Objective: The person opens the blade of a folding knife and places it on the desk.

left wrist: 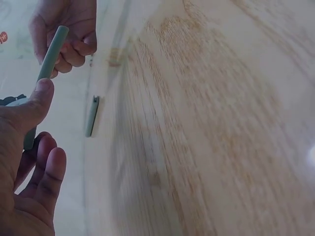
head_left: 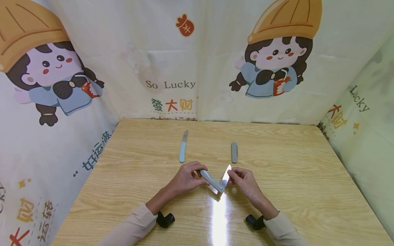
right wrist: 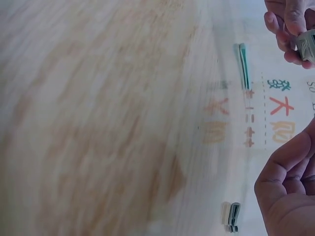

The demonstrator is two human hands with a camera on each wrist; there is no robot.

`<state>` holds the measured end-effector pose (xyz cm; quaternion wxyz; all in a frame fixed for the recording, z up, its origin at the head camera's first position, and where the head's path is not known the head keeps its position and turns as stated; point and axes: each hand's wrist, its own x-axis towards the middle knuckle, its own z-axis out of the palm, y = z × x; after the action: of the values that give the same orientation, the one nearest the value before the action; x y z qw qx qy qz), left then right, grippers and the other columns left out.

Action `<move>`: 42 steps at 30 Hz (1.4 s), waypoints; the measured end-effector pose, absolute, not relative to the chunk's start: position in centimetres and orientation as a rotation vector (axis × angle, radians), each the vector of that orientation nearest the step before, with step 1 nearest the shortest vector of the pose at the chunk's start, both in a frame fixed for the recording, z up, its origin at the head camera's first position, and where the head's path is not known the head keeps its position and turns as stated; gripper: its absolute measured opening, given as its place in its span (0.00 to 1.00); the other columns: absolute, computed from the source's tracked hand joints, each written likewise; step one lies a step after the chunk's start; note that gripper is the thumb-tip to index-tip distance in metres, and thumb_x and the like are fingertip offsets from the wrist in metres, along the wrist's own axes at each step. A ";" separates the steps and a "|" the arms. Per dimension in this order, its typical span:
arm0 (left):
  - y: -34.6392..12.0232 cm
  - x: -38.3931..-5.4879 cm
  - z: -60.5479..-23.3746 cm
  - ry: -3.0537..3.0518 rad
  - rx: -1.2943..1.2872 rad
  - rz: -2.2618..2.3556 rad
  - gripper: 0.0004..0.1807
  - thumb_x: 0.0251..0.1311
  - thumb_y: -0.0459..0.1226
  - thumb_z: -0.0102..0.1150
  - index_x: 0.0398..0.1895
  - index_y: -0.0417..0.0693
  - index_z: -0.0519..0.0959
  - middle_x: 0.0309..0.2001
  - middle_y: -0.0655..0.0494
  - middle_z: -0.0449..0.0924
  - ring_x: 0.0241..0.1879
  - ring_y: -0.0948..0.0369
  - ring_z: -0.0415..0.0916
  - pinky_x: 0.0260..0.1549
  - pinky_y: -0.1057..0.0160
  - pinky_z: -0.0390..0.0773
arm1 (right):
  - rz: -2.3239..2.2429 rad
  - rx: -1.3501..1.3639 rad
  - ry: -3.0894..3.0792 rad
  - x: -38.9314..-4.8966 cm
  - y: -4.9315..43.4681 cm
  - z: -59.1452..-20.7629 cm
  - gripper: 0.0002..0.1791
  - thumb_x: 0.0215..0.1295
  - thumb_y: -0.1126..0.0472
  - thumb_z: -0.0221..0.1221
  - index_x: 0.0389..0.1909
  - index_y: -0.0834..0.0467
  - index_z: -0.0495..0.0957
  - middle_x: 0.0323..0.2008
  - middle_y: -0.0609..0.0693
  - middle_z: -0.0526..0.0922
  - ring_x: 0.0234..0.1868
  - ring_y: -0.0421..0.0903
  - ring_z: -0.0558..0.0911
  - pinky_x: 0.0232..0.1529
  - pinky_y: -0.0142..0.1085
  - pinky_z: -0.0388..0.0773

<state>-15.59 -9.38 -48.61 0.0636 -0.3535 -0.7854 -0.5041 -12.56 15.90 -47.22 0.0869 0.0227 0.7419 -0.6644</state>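
Between both hands a grey folding knife [head_left: 212, 181] is partly unfolded, its handle and blade making a V above the table. My left hand [head_left: 191, 176] pinches the far end of the handle between thumb and fingers. The shiny blade [head_left: 226, 176] is pinched near its tip by my right hand [head_left: 244, 181]. In the left wrist view the handle [left wrist: 52, 52] runs from under the left thumb toward the right hand [left wrist: 69, 24]. The right wrist view catches only the handle's end [right wrist: 307, 45] at the left fingers; the blade is out of that frame.
A light blue knife [head_left: 183, 152] lies unfolded on the wooden table [head_left: 138, 164], beyond the left hand. Farther right, a folded grey knife [head_left: 234, 152] lies beyond the right hand. A printed curtain [head_left: 215, 68] stands along the table's back edge and sides.
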 end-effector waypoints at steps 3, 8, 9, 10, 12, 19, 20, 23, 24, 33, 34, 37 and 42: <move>-9.4 -15.5 -48.6 -2.372 -1.049 -1.513 0.22 0.43 0.32 0.83 0.42 0.37 0.85 0.34 0.58 0.82 0.30 0.61 0.79 0.25 0.69 0.79 | -1.981 0.071 2.215 -12.6 15.9 -47.2 0.13 0.75 0.64 0.58 0.44 0.74 0.80 0.30 0.54 0.82 0.31 0.44 0.81 0.39 0.35 0.82; -9.4 -15.3 -48.8 -2.382 -1.010 -1.506 0.21 0.43 0.33 0.83 0.42 0.37 0.85 0.34 0.58 0.82 0.30 0.59 0.80 0.25 0.70 0.79 | -1.985 0.073 2.224 -12.7 15.9 -47.2 0.12 0.75 0.65 0.58 0.44 0.74 0.80 0.29 0.54 0.82 0.31 0.44 0.81 0.38 0.34 0.81; -9.4 -15.3 -48.8 -2.382 -1.002 -1.505 0.21 0.43 0.33 0.83 0.42 0.37 0.85 0.34 0.59 0.82 0.30 0.58 0.80 0.25 0.70 0.79 | -1.983 0.069 2.228 -12.7 16.0 -47.2 0.13 0.75 0.64 0.58 0.43 0.74 0.80 0.29 0.54 0.82 0.31 0.44 0.81 0.38 0.34 0.81; -9.4 -15.2 -48.9 -2.383 -0.994 -1.502 0.22 0.43 0.34 0.83 0.42 0.37 0.85 0.34 0.59 0.82 0.30 0.58 0.80 0.25 0.70 0.79 | -1.983 0.066 2.231 -12.7 16.0 -47.2 0.13 0.75 0.64 0.58 0.43 0.74 0.80 0.29 0.53 0.82 0.31 0.44 0.81 0.38 0.35 0.81; -9.4 -15.1 -48.9 -2.384 -0.979 -1.499 0.22 0.43 0.34 0.84 0.42 0.37 0.86 0.34 0.59 0.82 0.29 0.58 0.80 0.25 0.69 0.80 | -1.981 0.065 2.240 -12.8 16.0 -47.2 0.13 0.75 0.64 0.58 0.42 0.74 0.80 0.28 0.53 0.82 0.30 0.43 0.81 0.38 0.35 0.81; -9.2 -14.9 -49.3 -2.376 -0.930 -1.545 0.22 0.43 0.34 0.84 0.43 0.38 0.85 0.32 0.61 0.81 0.29 0.56 0.80 0.24 0.67 0.80 | -1.989 0.092 2.245 -12.9 16.3 -47.2 0.11 0.75 0.65 0.58 0.41 0.73 0.80 0.28 0.52 0.81 0.29 0.42 0.80 0.37 0.35 0.82; -9.2 -14.9 -49.3 -2.372 -0.925 -1.553 0.22 0.43 0.33 0.84 0.43 0.38 0.85 0.32 0.60 0.81 0.28 0.56 0.80 0.24 0.67 0.80 | -1.990 0.091 2.247 -13.0 16.3 -47.2 0.12 0.75 0.65 0.58 0.41 0.73 0.80 0.28 0.52 0.81 0.29 0.42 0.80 0.37 0.35 0.82; -9.2 -14.8 -49.4 -2.363 -0.921 -1.555 0.22 0.43 0.33 0.84 0.42 0.37 0.85 0.32 0.60 0.81 0.28 0.55 0.80 0.22 0.66 0.79 | -1.984 0.088 2.250 -12.9 16.4 -47.2 0.12 0.75 0.65 0.58 0.41 0.73 0.80 0.28 0.52 0.81 0.29 0.42 0.80 0.37 0.35 0.81; -9.2 -14.7 -49.5 -2.363 -0.917 -1.549 0.22 0.43 0.33 0.84 0.42 0.38 0.85 0.31 0.60 0.80 0.28 0.55 0.80 0.22 0.66 0.79 | -1.984 0.087 2.250 -12.9 16.4 -47.2 0.12 0.75 0.65 0.58 0.41 0.73 0.80 0.28 0.52 0.81 0.30 0.42 0.80 0.37 0.34 0.81; -9.4 -14.4 -50.0 -2.380 -0.842 -1.499 0.20 0.41 0.36 0.86 0.38 0.47 0.85 0.31 0.64 0.80 0.27 0.61 0.75 0.23 0.67 0.76 | -2.001 0.103 2.233 -12.9 16.6 -47.4 0.11 0.76 0.65 0.57 0.40 0.73 0.79 0.29 0.53 0.82 0.29 0.42 0.81 0.38 0.33 0.81; -9.4 -14.3 -50.0 -2.385 -0.834 -1.496 0.20 0.41 0.36 0.86 0.38 0.48 0.85 0.31 0.64 0.79 0.27 0.61 0.75 0.24 0.68 0.76 | -2.005 0.102 2.229 -12.9 16.6 -47.4 0.11 0.76 0.65 0.57 0.40 0.73 0.79 0.29 0.53 0.81 0.30 0.42 0.81 0.38 0.33 0.81; -9.4 -14.3 -50.1 -2.388 -0.813 -1.479 0.20 0.41 0.36 0.86 0.38 0.48 0.85 0.30 0.64 0.80 0.27 0.61 0.75 0.24 0.67 0.76 | -2.015 0.110 2.223 -12.8 16.6 -47.5 0.11 0.76 0.65 0.57 0.39 0.72 0.78 0.29 0.54 0.81 0.30 0.43 0.81 0.38 0.34 0.81; -9.4 -14.1 -50.2 -2.391 -0.764 -1.461 0.20 0.40 0.37 0.86 0.38 0.46 0.85 0.30 0.63 0.80 0.27 0.59 0.75 0.24 0.67 0.75 | -2.027 0.135 2.229 -12.7 16.7 -47.5 0.11 0.75 0.66 0.57 0.36 0.72 0.78 0.29 0.57 0.82 0.29 0.44 0.81 0.38 0.35 0.82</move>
<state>-14.13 -9.43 -50.18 0.1182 -0.2611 -0.8175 -0.4996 -12.74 16.69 -47.52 0.0626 0.0445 0.7377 -0.6707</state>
